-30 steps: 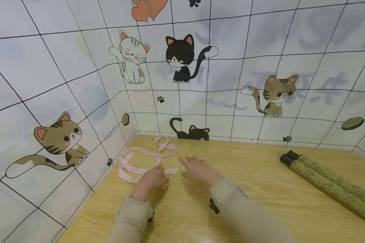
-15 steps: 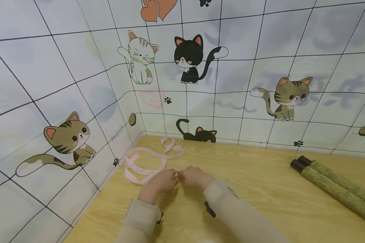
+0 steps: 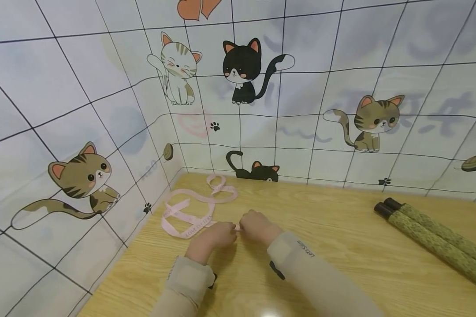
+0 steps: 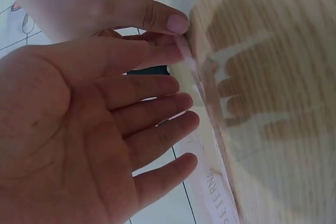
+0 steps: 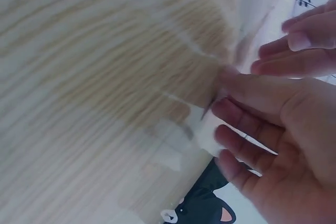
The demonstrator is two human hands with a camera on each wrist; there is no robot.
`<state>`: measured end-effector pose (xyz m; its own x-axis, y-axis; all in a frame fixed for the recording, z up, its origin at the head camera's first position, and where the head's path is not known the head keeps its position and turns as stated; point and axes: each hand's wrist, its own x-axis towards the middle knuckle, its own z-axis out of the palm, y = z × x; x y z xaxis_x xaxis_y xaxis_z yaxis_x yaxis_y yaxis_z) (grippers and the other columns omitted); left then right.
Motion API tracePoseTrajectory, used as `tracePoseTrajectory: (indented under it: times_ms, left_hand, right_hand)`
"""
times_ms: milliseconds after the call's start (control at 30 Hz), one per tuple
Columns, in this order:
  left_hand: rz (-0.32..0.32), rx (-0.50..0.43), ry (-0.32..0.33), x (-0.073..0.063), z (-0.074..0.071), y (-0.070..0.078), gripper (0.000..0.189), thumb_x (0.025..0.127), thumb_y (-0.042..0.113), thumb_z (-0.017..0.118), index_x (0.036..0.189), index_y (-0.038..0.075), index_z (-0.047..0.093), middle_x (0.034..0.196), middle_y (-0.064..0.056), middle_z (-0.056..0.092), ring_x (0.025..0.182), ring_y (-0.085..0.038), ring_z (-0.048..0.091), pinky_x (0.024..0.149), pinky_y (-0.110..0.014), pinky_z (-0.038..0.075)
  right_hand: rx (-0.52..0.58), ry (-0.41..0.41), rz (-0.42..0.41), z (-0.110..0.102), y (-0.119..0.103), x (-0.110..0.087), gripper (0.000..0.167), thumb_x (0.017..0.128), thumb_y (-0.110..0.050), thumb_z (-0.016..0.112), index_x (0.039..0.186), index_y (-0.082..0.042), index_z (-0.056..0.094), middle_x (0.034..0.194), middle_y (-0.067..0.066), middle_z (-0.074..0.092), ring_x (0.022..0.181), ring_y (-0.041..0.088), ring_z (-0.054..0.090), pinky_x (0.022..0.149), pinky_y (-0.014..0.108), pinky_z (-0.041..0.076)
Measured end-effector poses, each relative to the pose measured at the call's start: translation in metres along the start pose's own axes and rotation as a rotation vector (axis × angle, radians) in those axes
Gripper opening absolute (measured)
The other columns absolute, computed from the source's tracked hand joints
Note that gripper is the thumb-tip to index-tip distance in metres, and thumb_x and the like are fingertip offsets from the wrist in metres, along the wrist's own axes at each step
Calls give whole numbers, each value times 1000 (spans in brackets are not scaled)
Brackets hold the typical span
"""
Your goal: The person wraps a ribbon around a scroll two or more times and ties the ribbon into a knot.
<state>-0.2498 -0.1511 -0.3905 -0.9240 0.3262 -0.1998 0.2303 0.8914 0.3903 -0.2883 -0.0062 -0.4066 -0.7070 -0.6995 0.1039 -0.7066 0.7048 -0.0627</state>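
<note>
A pink ribbon (image 3: 200, 227) with printed lettering lies in loose loops at the table's left back. Its near end runs under my left hand (image 3: 218, 237) to my right hand (image 3: 257, 226), and a short piece shows between them. Thumb and forefinger of the right hand pinch the tip; in the left wrist view the right hand (image 4: 157, 22) grips the ribbon (image 4: 197, 72) from above. The left hand (image 4: 100, 119) holds the ribbon near its fingertips, other fingers loosely extended along it. In the right wrist view the right hand (image 5: 278, 129) partly hides the pinch.
Two rolled green patterned tubes (image 3: 432, 237) with black ends lie on the wooden table (image 3: 317, 220) at the right. Cat-printed tiled sheeting (image 3: 301, 97) covers the walls behind and at the left (image 3: 79, 110).
Both hands reached in from beside the ribbon end, met on it and now hold it. They have since drawn slightly apart, baring a short length between them. The ribbon's loops have shifted a little.
</note>
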Motion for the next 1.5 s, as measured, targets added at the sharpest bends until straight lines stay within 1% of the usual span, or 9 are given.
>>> tracePoseTrajectory:
  times_ms: [100,333,433,633,767,900,1167,1300,1500]
  left_hand:
    - [-8,12,1,-2,0,5,36,91,11,53,123,-6,55,122,-20,58,102,-27,57,92,-44,43]
    - [-52,-1,-24,-8,-2,18,40,92,14,56,127,-4,53,127,-18,55,117,-33,51,97,-45,40]
    - [-53,-14,-25,-9,-1,22,38,91,13,57,125,-2,55,121,-16,59,106,-30,56,91,-44,44]
    - [-43,11,-7,-10,4,23,40,88,14,60,125,1,56,122,-15,59,111,-31,55,92,-45,44]
    - [29,66,75,-6,8,20,19,89,13,60,105,3,64,94,-9,65,81,-23,60,71,-36,49]
    - [113,39,166,-2,7,20,12,93,15,56,83,8,58,69,0,54,60,-14,45,54,-28,39]
    - [177,-4,166,4,8,34,15,95,17,56,82,9,57,65,2,55,55,-8,47,50,-22,38]
    - [202,17,153,7,9,44,16,92,13,58,77,8,60,63,3,56,54,-8,46,52,-23,39]
    - [238,69,143,10,13,53,16,90,13,62,78,6,69,63,3,62,56,-7,52,54,-21,42]
  right_hand:
    - [-44,25,-19,0,1,-4,17,87,-17,66,73,-6,69,71,3,62,70,18,57,67,32,50]
    - [-79,40,-47,4,5,-11,14,88,-18,65,79,-7,67,72,4,63,69,18,59,64,31,51]
    - [-109,63,-61,8,8,-17,8,88,-18,64,85,-11,66,73,3,61,68,18,59,59,32,50]
    - [26,79,-16,13,13,-30,9,89,-20,62,84,-13,67,73,-3,56,64,12,54,55,27,46]
    - [145,108,36,2,14,-34,12,89,-21,63,79,-14,64,73,-6,56,63,8,51,58,25,45]
    - [182,136,18,-10,14,-37,7,87,-17,65,84,-12,66,76,-4,62,65,9,56,60,27,47]
    - [-119,290,-118,-21,16,-51,13,83,-27,70,78,-16,72,68,-5,60,59,11,49,52,22,36]
    - [-197,312,-94,-25,19,-62,11,80,-29,72,74,-21,74,63,-7,57,59,11,39,54,20,24]
    - [-225,302,-49,-26,29,-80,7,78,-25,74,72,-20,73,65,-7,60,61,11,40,56,22,28]
